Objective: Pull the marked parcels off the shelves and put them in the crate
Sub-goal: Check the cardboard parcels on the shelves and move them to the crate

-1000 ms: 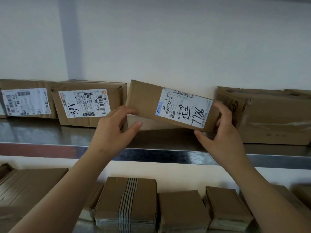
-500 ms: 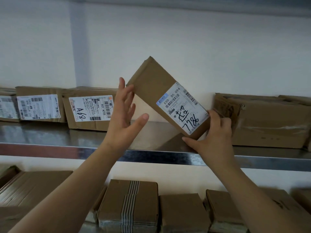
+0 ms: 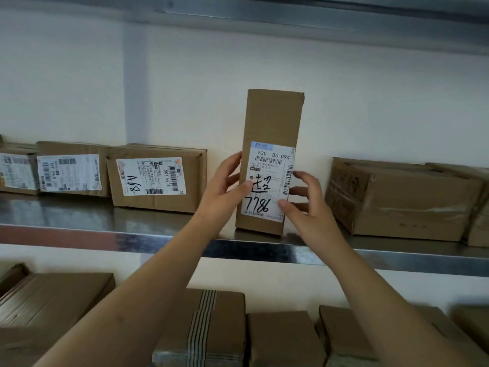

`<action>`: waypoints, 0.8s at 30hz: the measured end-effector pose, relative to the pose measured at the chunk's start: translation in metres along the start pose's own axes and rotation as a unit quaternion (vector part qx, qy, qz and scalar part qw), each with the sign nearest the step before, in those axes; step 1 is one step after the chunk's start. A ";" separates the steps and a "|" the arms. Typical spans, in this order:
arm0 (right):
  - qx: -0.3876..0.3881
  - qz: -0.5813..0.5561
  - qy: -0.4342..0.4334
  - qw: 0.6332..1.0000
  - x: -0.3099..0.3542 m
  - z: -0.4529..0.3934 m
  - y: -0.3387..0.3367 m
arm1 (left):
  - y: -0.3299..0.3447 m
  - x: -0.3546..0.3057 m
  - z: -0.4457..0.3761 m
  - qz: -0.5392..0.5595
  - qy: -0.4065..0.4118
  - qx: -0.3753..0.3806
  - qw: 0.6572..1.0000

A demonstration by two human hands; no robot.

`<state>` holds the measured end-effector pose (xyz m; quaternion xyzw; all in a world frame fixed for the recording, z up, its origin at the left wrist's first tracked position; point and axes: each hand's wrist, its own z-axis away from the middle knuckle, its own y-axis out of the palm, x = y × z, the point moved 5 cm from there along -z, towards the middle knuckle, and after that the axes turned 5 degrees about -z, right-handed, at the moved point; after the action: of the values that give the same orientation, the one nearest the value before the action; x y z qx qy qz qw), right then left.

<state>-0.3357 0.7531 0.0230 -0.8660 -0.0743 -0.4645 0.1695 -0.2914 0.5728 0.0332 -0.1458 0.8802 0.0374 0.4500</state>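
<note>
Far left of my grip: two labelled boxes [image 3: 68, 172], then the A68 box [image 3: 156, 178], all flat on the shelf [image 3: 79, 221]. My left hand [image 3: 225, 192] holds the parcel [image 3: 270, 160], thumb on the label, fingers wrapped behind its left edge. Parcel has gone from tilted a moment ago to standing upright on end, bottom touching the shelf, label 7786 facing me. My right hand [image 3: 304, 200] is now loosened off its right edge, fingers spread and just beside it, thumb near the label corner, gripping nothing. Right of that: a big plain box [image 3: 404, 197]. Crate not in view. Label looks checked; likely next is lifting it off.
</note>
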 end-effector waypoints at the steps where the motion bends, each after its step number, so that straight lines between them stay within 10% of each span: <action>1: 0.008 -0.001 0.007 1.000 0.000 -0.001 -0.001 | 0.000 0.006 -0.001 0.000 -0.027 0.011 1.000; 24: 0.080 -0.126 0.079 0.986 -0.014 -0.024 -0.001 | 0.011 0.019 -0.003 -0.043 -0.138 0.096 0.985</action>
<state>-0.3623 0.7460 0.0241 -0.7940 -0.2060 -0.5417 0.1834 -0.3077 0.5789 0.0194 -0.1332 0.8020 -0.0469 0.5803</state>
